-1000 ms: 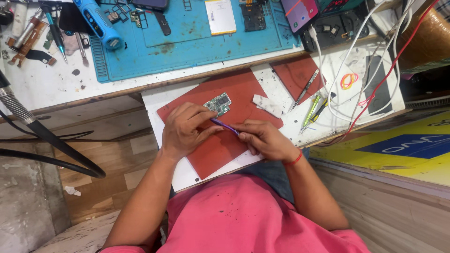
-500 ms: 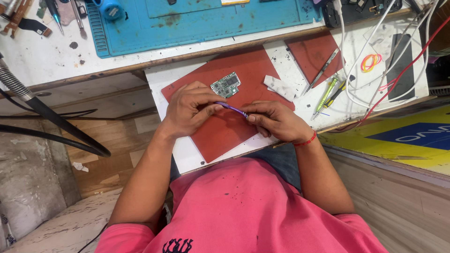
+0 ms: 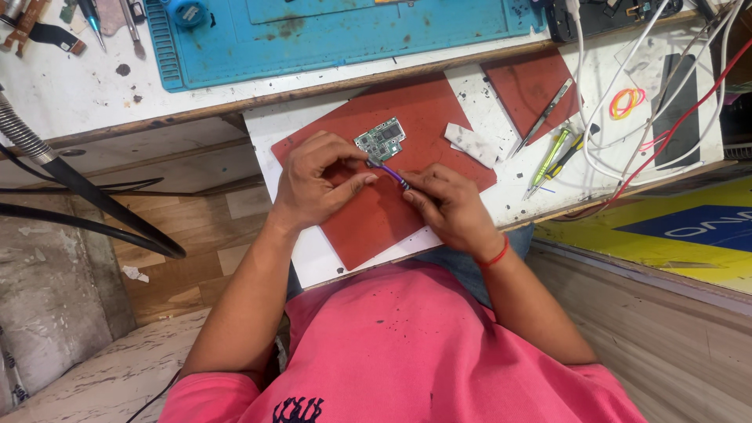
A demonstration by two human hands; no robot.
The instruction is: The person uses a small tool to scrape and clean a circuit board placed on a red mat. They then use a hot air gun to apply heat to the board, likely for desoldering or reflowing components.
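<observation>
circuit board (image 3: 381,141): small green board, lying on the big red mat (image 3: 376,211) at its upper middle, just above both hands; its lower left corner meets the tip of the purple tool (image 3: 394,175)
purple tool: thin, slanted from the board down toward the right hand; its lower end is hidden in the fingers, and the tip is too small to make out
left hand (image 3: 313,182): fingers curled, thumb and forefinger close together near the tool's tip; whether they pinch the tool or only steady it, cannot tell
right hand (image 3: 448,207): fingers closed together around the tool's lower end; red band on the wrist
white board (image 3: 313,251): lies under the red mat, across the lap; near edge covered by the arms and pink shirt
small red mat (image 3: 533,82): upper right, tweezers (image 3: 542,117) lying across it
white scrap (image 3: 471,145): just right of the big mat
blue mat (image 3: 345,31): top, cut off by the frame edge
cables (image 3: 627,117): white and red, tangled at right; ends out of view
</observation>
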